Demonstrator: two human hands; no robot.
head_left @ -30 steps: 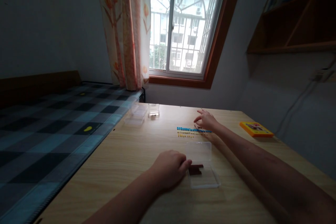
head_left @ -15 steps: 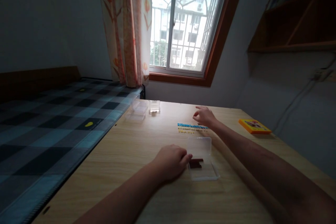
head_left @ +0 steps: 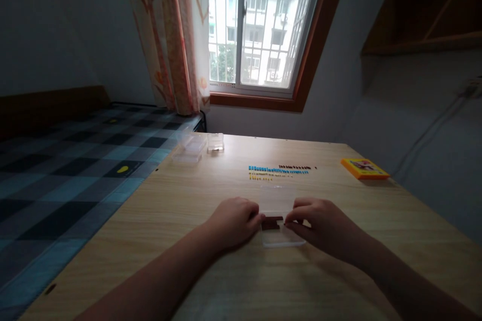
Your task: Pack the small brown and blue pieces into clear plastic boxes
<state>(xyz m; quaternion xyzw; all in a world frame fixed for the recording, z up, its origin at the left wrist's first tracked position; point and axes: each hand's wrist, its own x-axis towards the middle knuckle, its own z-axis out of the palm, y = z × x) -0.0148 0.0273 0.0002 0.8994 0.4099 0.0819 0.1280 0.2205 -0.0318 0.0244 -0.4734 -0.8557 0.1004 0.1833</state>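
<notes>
An open clear plastic box [head_left: 284,243] lies in front of me, its see-through lid [head_left: 276,195] folded back on the far side. Inside its left part sit dark brown small pieces [head_left: 271,225] packed in rows. My left hand [head_left: 235,220] is closed at the box's left edge, thumb against the rim beside the brown rows. Over the right side of the box, my right hand [head_left: 320,223] pinches a tiny dark piece [head_left: 285,224] close to the end of the rows. Its exact shape is too small to make out.
Beyond the box are lines of tiny blue pieces [head_left: 278,169], yellow pieces [head_left: 259,178] and dark pieces [head_left: 295,167]. Clear containers [head_left: 190,150] and a small clear box [head_left: 216,142] stand at the back left. An orange-yellow box [head_left: 364,168] lies at right. A checked bed [head_left: 94,160] adjoins the table.
My right hand has come back from the far row of dark pieces to the box, pinching a tiny piece. My left hand stays at the box's left edge. The view has shifted slightly.
</notes>
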